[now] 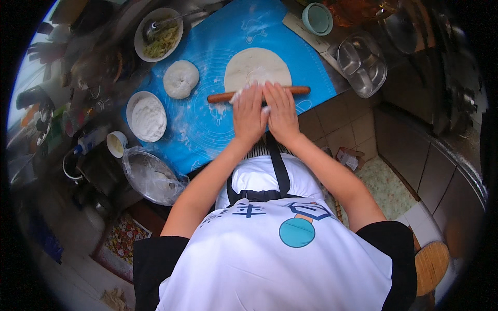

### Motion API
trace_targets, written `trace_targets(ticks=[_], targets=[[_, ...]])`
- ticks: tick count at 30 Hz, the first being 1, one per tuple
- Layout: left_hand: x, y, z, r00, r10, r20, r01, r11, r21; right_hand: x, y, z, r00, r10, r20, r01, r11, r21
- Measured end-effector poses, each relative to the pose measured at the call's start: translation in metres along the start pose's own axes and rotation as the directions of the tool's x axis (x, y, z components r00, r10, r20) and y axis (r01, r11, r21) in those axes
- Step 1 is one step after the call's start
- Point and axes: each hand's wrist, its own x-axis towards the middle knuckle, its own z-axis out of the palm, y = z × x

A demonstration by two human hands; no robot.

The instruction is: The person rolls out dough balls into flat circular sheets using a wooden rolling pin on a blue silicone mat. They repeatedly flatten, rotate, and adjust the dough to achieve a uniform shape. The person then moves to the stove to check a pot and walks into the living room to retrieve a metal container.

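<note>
A brown wooden rolling pin [301,90] lies across the near part of a flat round sheet of dough [256,64]. My left hand [250,112] and my right hand [281,110] press side by side on the middle of the pin, fingers extended and dusted with flour. Both ends of the pin show beyond my hands. Beneath the dough is a blue silicone baking mat [206,132] with printed circles and scattered flour. Left of the sheet sits a thick round lump of dough [181,79]. A white bowl of flour [148,116] stands nearer me, at the mat's left edge.
A bowl of shredded greenish food [161,44] with a spoon stands at the upper left. Nearer are a small cup [116,144] and a metal bowl with plastic film [149,177]. At the right are a pale green bowl [317,18] and a divided steel tray [362,64].
</note>
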Motion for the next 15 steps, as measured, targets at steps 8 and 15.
trace_targets(ticks=[8, 15], targets=[[0.118, -0.019, 0.003, 0.976, 0.045, -0.211, 0.009, 0.968, 0.249, 0.123, 0.035, -0.006, 0.993, -0.082, -0.079, 0.050, 0.938, -0.344], [-0.015, 0.013, 0.002, 0.995, -0.030, 0.090, 0.030, 1.000, 0.007, 0.001, 0.024, -0.011, 0.984, -0.130, 0.124, 0.139, 0.988, -0.065]])
